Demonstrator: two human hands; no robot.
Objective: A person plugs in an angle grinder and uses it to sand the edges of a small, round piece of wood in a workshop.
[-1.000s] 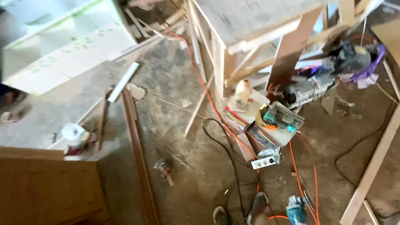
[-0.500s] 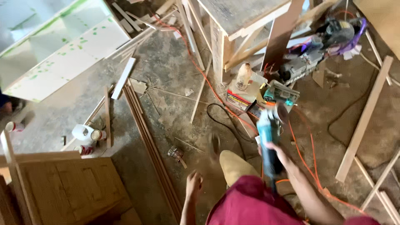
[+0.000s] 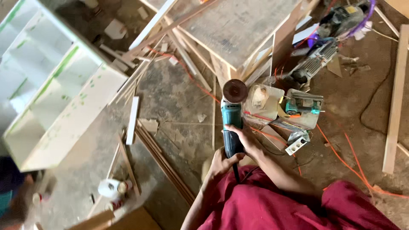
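Observation:
I hold a teal angle grinder [image 3: 231, 123] with a dark round sanding disc [image 3: 235, 90] out in front of my body, disc pointing away from me. My right hand [image 3: 244, 138] wraps the middle of its body. My left hand [image 3: 222, 162] grips the rear end, where the black cord leaves. My sleeves are dark red. The grinder hangs above the dusty concrete floor, just left of a heap of tools and boxes.
A wooden bench frame [image 3: 238, 30] stands ahead. Power tools [image 3: 303, 104], a white power strip [image 3: 297, 145] and orange cables [image 3: 345, 157] lie to the right. A white shelf unit [image 3: 55, 89] is at left, with wood strips [image 3: 164, 157], a long plank [image 3: 395, 98] and a white bottle [image 3: 111, 187] on the floor.
The view has swung down and closer. The grinder has come up in front of me, and my left hand, free half a second ago, now grips its rear end.

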